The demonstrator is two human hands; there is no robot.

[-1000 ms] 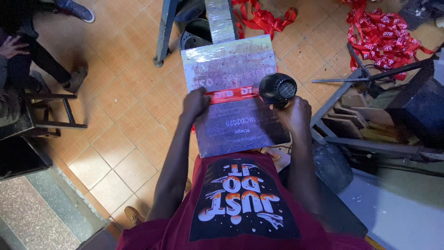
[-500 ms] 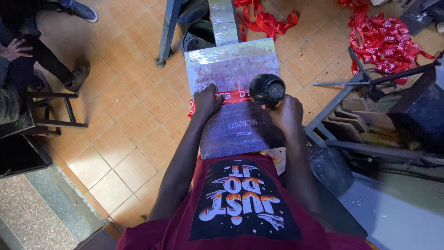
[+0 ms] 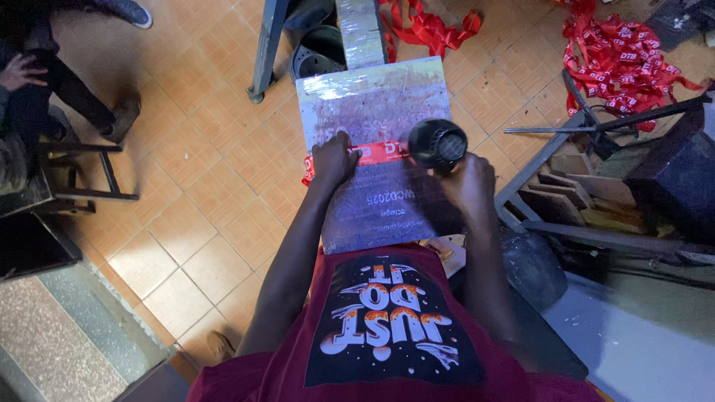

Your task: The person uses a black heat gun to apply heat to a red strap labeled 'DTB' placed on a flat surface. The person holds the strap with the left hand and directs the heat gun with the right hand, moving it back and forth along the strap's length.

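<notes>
A grey printing board (image 3: 372, 97) lies in front of me over the tiled floor. A red ribbon strip (image 3: 380, 152) runs across its middle. My left hand (image 3: 335, 160) presses down on the left part of the ribbon. My right hand (image 3: 469, 186) grips a black heat blower (image 3: 437, 144), whose round end sits over the ribbon's right end. My red printed shirt (image 3: 387, 320) fills the bottom of the view.
Heaps of red ribbon lie at the top centre (image 3: 424, 26) and top right (image 3: 622, 56). A metal frame with wooden pieces (image 3: 566, 179) stands to the right. Another person's hand and legs (image 3: 30, 74) and a dark stool (image 3: 67, 175) are at the left.
Both hands and the blower slid along the board; the left hand has settled on the ribbon and the blower sits at the ribbon's right end.
</notes>
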